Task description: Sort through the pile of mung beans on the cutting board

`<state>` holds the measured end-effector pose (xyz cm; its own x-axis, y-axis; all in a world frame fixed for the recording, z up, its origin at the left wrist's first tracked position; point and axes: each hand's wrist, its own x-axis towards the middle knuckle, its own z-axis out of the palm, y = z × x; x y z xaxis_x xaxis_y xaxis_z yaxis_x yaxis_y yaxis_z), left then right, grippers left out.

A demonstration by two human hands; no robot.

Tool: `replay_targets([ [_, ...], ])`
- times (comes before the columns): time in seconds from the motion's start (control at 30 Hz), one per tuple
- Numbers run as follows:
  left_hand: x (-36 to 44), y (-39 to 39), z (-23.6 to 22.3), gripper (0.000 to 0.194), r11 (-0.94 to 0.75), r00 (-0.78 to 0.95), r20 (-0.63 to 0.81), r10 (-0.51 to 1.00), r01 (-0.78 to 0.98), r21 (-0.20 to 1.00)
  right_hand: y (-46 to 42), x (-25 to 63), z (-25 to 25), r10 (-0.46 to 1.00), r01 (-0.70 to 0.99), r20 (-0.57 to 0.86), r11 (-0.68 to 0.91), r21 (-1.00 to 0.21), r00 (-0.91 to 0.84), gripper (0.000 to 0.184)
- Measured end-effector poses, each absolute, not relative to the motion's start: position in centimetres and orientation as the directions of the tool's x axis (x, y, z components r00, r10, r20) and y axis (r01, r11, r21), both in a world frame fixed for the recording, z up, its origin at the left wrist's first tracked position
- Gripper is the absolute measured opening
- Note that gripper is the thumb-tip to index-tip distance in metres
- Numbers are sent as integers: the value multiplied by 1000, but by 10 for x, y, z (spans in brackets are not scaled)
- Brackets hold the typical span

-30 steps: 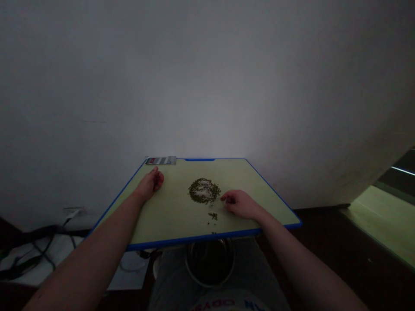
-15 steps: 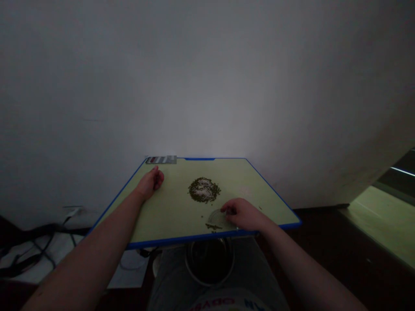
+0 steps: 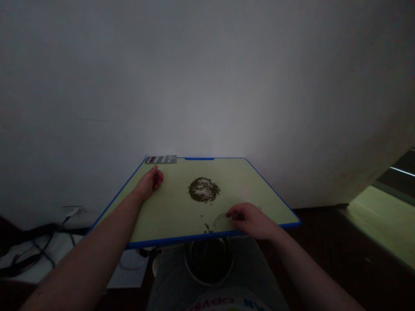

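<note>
Pinching a clear curved piece (image 3: pixel 221 221) near the front edge of the bench (image 3: pixel 162 242), the right hand (image 3: pixel 252 221) could, if jerked, knock loose green grains (image 3: pixel 208 228) off it, while the main pile (image 3: pixel 204 190) sits mid-bench and the left hand's (image 3: pixel 148 185) curled fingers hide any contents.

Below the metal bowl (image 3: pixel 209 283) in my view, I make out a blue "N" (image 3: pixel 248 303) among red and blue letters on the shirt (image 3: pixel 227 292), the rest too blurred to read.
</note>
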<state>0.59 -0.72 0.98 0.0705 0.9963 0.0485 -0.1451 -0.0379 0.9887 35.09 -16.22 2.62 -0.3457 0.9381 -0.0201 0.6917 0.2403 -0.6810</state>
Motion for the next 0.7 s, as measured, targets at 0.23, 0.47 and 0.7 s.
replay_targets([
  [0.23,6,-7,8,44,-57,82,69,994,-144,988,-122,355,26,966,760,116,252,-600,-229,27],
  [0.47,5,-7,8,45,-61,88,73,993,-130,990,-100,343,22,958,795,107,281,-538,-267,29],
  [0.7,7,-8,10,44,-53,73,64,995,-140,989,-96,321,27,908,771,65,389,-505,-415,38],
])
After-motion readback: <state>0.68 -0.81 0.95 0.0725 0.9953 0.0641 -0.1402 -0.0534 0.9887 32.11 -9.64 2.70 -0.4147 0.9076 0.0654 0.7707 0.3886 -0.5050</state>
